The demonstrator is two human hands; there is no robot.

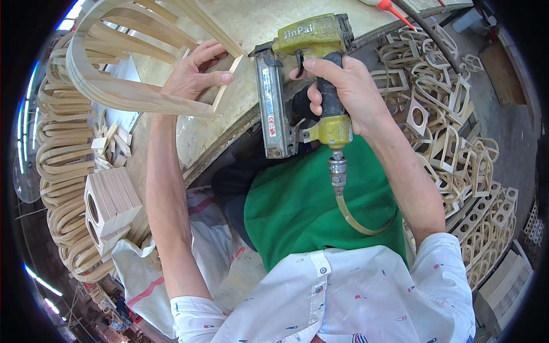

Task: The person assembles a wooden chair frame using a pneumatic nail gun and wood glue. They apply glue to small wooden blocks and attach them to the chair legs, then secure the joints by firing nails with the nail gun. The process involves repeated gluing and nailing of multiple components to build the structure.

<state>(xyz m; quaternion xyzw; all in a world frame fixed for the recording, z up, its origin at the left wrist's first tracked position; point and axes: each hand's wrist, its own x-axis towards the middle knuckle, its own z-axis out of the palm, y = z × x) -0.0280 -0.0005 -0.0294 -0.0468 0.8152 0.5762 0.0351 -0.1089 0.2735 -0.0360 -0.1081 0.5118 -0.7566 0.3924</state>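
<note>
My left hand is closed around the end of a curved, slatted wooden frame. Its thumb presses on a short flat crosspiece that spans the frame's open end. In my right hand is a yellow-green pneumatic nail gun, gripped by its black handle with fingers near the trigger. The gun's nose sits close beside the corner of the frame, and I cannot tell whether they touch. Its silver nail magazine points toward me, and an air hose hangs from the handle's base.
The frame is above a worn workbench. On the left are stacked bent-wood loops, loose wood blocks and a pile of panels with round holes. Many wooden pieces lie on the right. A red-tipped bottle stands at the far edge.
</note>
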